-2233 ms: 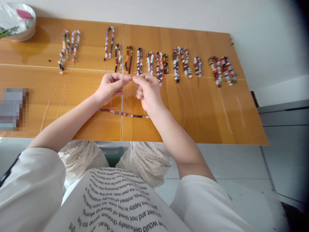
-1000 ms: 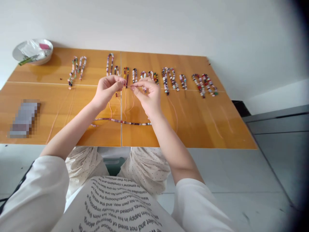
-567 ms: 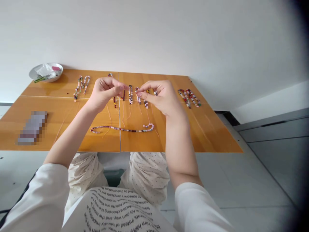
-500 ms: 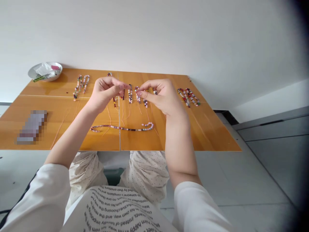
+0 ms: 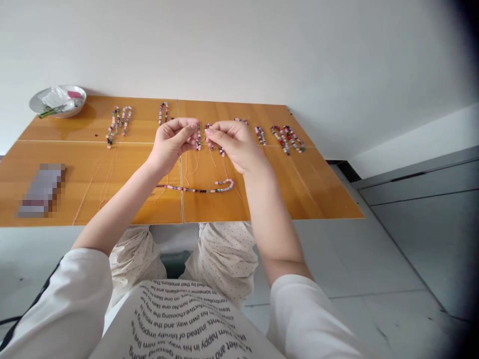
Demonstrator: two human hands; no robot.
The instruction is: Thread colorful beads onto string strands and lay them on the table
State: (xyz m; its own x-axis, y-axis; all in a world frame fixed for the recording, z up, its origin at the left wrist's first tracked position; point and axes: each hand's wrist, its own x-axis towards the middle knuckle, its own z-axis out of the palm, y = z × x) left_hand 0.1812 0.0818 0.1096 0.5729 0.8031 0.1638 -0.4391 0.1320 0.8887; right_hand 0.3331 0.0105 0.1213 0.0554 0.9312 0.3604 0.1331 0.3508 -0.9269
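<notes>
Above the middle of the table, my left hand (image 5: 174, 142) is closed in a pinch, thumb against forefinger. My right hand (image 5: 234, 144) pinches the same way just to its right, fingertips a small gap apart. Whatever sits between the fingers is too small to make out. Below the hands a long row of small mixed beads (image 5: 192, 190) lies on the table, curling at its right end; my left forearm hides part of the left side. Behind the hands stand several bead strands, partly covered, including a dark and pale one (image 5: 198, 137). Thin orange threads (image 5: 213, 158) trail towards me.
The glossy orange-brown table (image 5: 299, 194) meets a white wall. Folded bead strands lie at the left (image 5: 118, 124) and right (image 5: 288, 138). A white bowl (image 5: 77, 107) with plastic bags stands at the far left corner. A pixelated flat object (image 5: 41, 189) lies near the front left.
My hands have come closer together, the right one moving left towards the left one. The whole view has shifted a little, so the table sits slightly higher and further left.
</notes>
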